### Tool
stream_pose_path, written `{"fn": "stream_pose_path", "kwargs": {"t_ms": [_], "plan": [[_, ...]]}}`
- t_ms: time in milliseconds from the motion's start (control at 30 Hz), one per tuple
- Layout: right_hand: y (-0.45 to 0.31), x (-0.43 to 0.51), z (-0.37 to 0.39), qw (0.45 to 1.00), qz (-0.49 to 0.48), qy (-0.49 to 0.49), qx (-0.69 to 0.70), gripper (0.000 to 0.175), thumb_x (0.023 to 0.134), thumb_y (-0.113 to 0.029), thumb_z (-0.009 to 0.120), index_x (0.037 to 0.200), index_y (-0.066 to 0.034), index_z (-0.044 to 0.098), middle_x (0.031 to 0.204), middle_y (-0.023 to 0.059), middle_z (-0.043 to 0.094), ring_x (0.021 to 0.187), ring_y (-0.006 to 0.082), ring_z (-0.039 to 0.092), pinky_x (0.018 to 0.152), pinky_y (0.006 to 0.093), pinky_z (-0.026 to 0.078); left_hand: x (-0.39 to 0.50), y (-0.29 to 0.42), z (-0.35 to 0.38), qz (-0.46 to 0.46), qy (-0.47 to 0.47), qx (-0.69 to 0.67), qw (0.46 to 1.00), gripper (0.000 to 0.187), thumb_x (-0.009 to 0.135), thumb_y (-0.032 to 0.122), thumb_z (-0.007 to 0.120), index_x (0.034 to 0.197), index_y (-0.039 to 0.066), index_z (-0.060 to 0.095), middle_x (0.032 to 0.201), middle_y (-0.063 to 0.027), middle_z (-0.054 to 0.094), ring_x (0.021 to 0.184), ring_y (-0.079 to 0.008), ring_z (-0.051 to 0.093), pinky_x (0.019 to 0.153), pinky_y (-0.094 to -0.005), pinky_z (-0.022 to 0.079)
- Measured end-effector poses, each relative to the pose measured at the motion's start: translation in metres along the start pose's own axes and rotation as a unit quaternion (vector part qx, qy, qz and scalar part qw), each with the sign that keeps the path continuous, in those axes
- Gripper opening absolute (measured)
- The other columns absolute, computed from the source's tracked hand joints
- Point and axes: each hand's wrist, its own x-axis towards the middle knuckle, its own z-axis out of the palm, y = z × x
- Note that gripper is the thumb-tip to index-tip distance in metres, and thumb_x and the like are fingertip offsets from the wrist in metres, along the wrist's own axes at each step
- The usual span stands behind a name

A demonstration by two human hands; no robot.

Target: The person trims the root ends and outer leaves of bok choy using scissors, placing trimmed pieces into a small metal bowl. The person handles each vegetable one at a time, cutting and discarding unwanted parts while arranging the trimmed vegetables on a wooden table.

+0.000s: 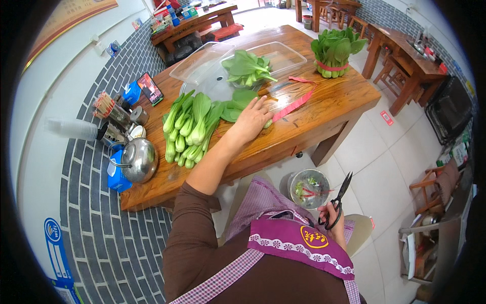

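Note:
My left hand [253, 117] lies over a bok choy on the wooden table [334, 100]. Its leaves [238, 103] spread out on the left and its pale stem end [268, 124] shows on the right; my thumb is hidden, so the grip is unclear. Low on the right, my right hand [335, 217] holds black-handled scissors [343, 190], blades pointing up and slightly apart. A pile of bok choy [190, 133] sits left of my left hand. More bok choy [248, 68] rests in a clear container farther back. A torn red strip [294, 108] trails across the tabletop.
A bunch of bok choy tied with a red band [334, 57] stands at the right corner. Clear plastic containers [286, 53] occupy the back. A metal kettle [139, 159], tissue box [118, 178] and phone [150, 89] line the left. Below, a bin [309, 186] holds scraps.

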Motion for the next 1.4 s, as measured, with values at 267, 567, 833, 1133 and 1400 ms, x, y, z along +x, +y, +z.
{"fn": "stream_pose_path", "kwargs": {"t_ms": [267,567,833,1133,1400], "plan": [[0.003,-0.003,-0.003,1.000,0.009,0.011,0.000,0.027,0.100,-0.026,0.055,0.088,-0.0021,0.052,0.081,0.0138,0.069,0.055,0.0128,0.056,0.047,0.0247,0.041,0.022,-0.013,-0.040,-0.019,0.039,0.020,0.999,0.041,0.069,0.000,0.069,0.108,0.003,0.060,0.111,-0.0152,0.061,0.123,-0.0355,0.050,0.110,-0.0467,0.037],[-0.002,-0.003,0.004,1.000,0.009,0.004,-0.003,0.029,0.099,-0.028,0.055,0.089,-0.0016,0.053,0.080,0.0133,0.069,0.056,0.0125,0.056,0.048,0.0247,0.042,0.039,0.051,-0.144,-0.019,0.446,-0.141,0.883,0.053,0.064,-0.007,0.075,0.114,0.003,0.059,0.109,-0.0140,0.063,0.104,-0.0337,0.061,0.090,-0.0385,0.050],[-0.047,-0.013,0.015,0.995,-0.100,0.007,-0.031,0.024,0.098,-0.026,0.057,0.091,-0.0036,0.055,0.076,0.0067,0.066,0.055,0.0086,0.055,0.048,0.0213,0.041,0.032,0.134,-0.093,-0.103,0.195,-0.745,0.629,0.051,0.076,-0.005,0.078,0.118,0.001,0.050,0.106,-0.0081,0.062,0.093,-0.0202,0.067,0.084,-0.0326,0.055],[-0.117,-0.020,0.022,0.976,-0.212,0.016,-0.039,0.014,0.095,-0.014,0.061,0.087,-0.0056,0.052,0.077,0.0054,0.065,0.059,0.0065,0.057,0.049,0.0193,0.039,0.026,0.166,-0.038,-0.140,0.055,-0.874,0.463,0.051,0.084,0.015,0.076,0.123,0.000,0.047,0.106,-0.0103,0.061,0.104,-0.0278,0.065,0.092,-0.0393,0.052],[-0.140,-0.009,0.046,0.959,-0.271,0.006,-0.077,0.014,0.091,-0.011,0.067,0.090,-0.0030,0.055,0.083,0.0036,0.066,0.068,0.0082,0.060,0.060,0.0219,0.048,0.029,0.176,-0.016,-0.109,-0.010,-0.972,0.209,0.061,0.089,0.019,0.068,0.139,-0.001,0.039,0.130,-0.0185,0.055,0.128,-0.0324,0.050,0.112,-0.0448,0.039]]}}
